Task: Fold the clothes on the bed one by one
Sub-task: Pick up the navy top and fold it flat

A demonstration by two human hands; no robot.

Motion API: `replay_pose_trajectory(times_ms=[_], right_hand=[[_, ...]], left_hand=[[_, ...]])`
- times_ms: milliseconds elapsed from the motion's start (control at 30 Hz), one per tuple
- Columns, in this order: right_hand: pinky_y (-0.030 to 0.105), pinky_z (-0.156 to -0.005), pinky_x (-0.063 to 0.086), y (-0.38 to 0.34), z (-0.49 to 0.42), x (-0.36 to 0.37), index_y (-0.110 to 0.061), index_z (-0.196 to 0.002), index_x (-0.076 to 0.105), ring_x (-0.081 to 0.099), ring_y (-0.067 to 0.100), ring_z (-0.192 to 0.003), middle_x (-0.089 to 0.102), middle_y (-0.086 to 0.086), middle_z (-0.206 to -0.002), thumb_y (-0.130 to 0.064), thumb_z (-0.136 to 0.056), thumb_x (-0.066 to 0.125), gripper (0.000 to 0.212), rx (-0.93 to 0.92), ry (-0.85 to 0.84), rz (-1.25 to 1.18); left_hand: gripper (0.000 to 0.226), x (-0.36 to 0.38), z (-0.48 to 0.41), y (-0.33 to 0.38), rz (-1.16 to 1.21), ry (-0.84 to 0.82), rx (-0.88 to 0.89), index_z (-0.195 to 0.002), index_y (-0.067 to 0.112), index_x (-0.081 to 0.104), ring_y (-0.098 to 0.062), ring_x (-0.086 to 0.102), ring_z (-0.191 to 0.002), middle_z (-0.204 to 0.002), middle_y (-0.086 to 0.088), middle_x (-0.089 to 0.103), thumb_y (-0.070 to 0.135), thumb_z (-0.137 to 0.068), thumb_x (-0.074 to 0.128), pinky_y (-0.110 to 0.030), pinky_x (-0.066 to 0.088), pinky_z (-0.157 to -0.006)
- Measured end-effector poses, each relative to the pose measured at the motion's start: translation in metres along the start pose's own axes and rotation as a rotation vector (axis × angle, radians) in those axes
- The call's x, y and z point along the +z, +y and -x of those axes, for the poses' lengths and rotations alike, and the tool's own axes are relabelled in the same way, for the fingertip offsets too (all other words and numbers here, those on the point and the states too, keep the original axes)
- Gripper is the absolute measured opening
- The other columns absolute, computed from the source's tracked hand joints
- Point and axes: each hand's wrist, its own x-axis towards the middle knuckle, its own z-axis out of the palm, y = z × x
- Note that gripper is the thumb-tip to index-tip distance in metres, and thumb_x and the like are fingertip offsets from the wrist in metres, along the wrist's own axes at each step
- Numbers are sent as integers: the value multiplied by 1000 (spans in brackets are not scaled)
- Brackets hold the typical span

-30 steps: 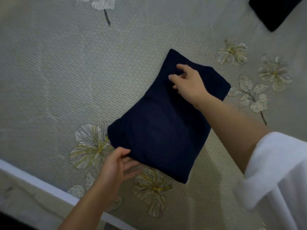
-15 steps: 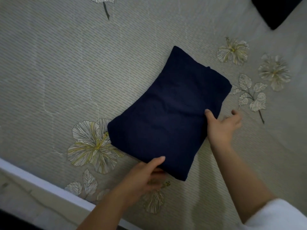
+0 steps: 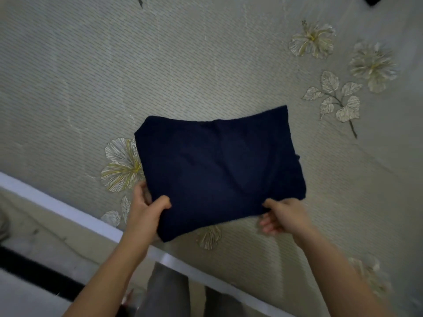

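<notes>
A dark navy garment, folded into a thick rectangle, is held just above the bed's near edge. My left hand grips its near left corner, thumb on top and fingers underneath. My right hand grips the near right edge, thumb on top and fingers curled below the cloth. The garment's far side tilts away over the bedspread.
The bedspread is pale grey-green with printed flowers and leaves. A white bed edge runs diagonally at the lower left, with floor beyond it. A corner of another dark cloth shows at the top right. My legs stand below the bed edge.
Both hands moved to the near edge and took hold of the folded garment. It has turned and come toward me, off the spot where it lay.
</notes>
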Motion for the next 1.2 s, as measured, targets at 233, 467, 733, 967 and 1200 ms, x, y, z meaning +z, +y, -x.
replay_pose_trajectory(times_ms=[233, 467, 733, 967, 1200], right_hand=[[35, -68, 56, 24, 12, -9, -10, -87, 63, 66, 14, -73, 69, -2, -80, -45, -87, 60, 35, -399, 328, 167], [33, -86, 44, -13, -24, 8, -17, -134, 35, 45, 18, -110, 35, 2, -132, -42, -65, 85, 88, -316, 327, -6], [24, -56, 48, -10, 31, 2, -17, -98, 65, 64, 16, -81, 68, 2, -96, -17, -77, 77, 24, -274, 141, -343], [20, -63, 48, 19, 118, -22, -18, -114, 64, 63, 8, -83, 69, -4, -98, -17, -85, 70, 30, -460, 209, -244], [45, -92, 51, 79, 181, -87, -10, -121, 61, 61, 27, -106, 65, 6, -116, -16, -86, 68, 37, -461, 369, -347]], left_hand=[[67, -37, -9, -9, -249, 256, 141, -144, 28, 26, -5, 54, -87, -100, 4, 56, 7, -87, 53, -22, 37, -68], [61, -27, -31, -7, -444, 242, 183, -137, 17, 38, -15, 57, -96, -114, 6, 57, 24, -82, 65, -24, 41, -69], [13, -35, -3, 42, -346, -5, -33, -95, 14, 65, -14, 64, -80, -87, 3, 68, 18, -83, 67, -24, 46, -58], [12, -19, 69, 87, -462, -158, 84, -90, 5, 67, -23, 66, -86, -87, -6, 70, 15, -85, 62, -37, 54, -75], [8, 45, 133, 104, -564, -368, 199, -93, 12, 66, -20, 66, -84, -93, -7, 69, 13, -86, 61, -30, 52, -63]])
